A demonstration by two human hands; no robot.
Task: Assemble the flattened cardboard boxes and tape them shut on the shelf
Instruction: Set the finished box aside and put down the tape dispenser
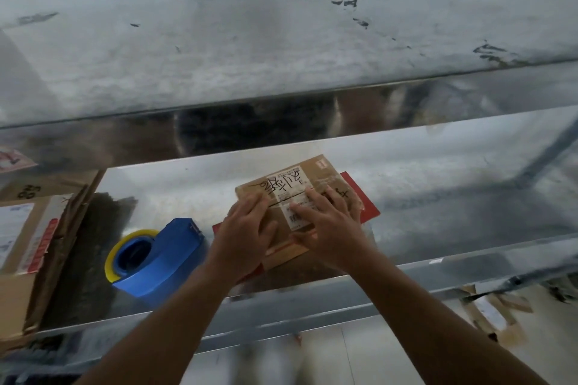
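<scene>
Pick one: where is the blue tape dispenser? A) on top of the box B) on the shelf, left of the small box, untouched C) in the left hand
B: the tape dispenser sits on the shelf left of the cardboard box; left hand and right hand rest on the box.

Brown box (283, 197), blue tape dispenser (169, 255)

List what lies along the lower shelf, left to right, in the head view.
In order: flattened cardboard stack → blue tape dispenser → left hand → right hand. Both hands press flat on the small labelled box, which lies on a red flat piece.
</scene>
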